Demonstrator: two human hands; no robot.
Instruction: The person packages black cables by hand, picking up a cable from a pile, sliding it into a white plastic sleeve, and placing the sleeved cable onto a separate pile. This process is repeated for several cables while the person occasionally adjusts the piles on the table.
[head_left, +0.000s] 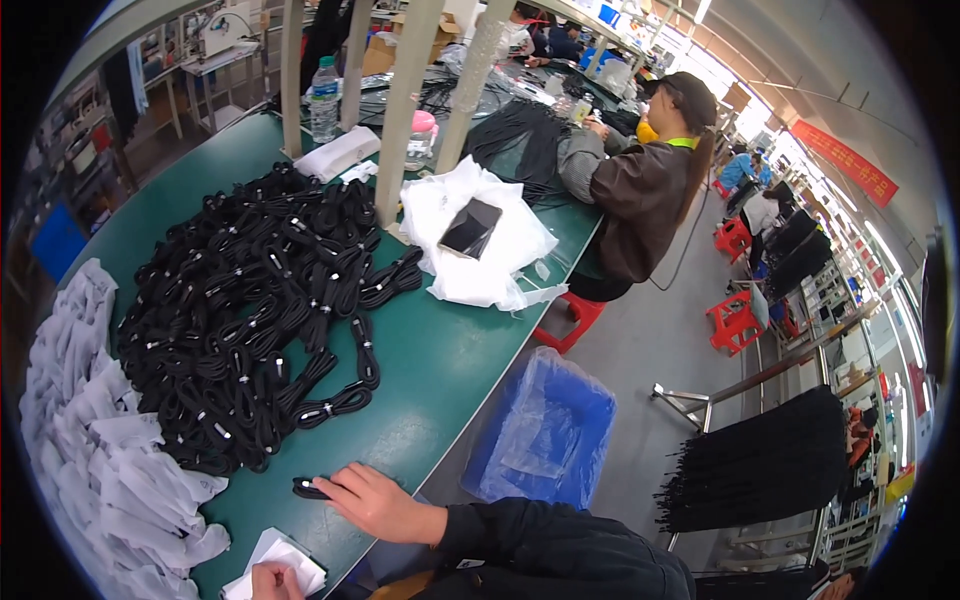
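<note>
My right hand (pixel 378 503) reaches over the green table from the right, its fingers closed on one end of a small coiled black cable (pixel 307 488). At the bottom edge my left hand (pixel 275 582) pinches the top of a small stack of white bags (pixel 302 568); part of this hand is cut off by the picture's edge. Beyond both hands lies a large heap of coiled black cables (pixel 255 310), many with pale bands and metal plugs showing. Thin white bags (pixel 125 470) are piled in a long overlapping row along the table's left side.
A black flat item (pixel 471 228) rests on white plastic sheeting (pixel 490 275) near a table post (pixel 408 120). Below the table's right edge stands a blue lined bin (pixel 545 425). A co-worker (pixel 645 190) sits farther along, and black cables hang on a rack (pixel 765 460).
</note>
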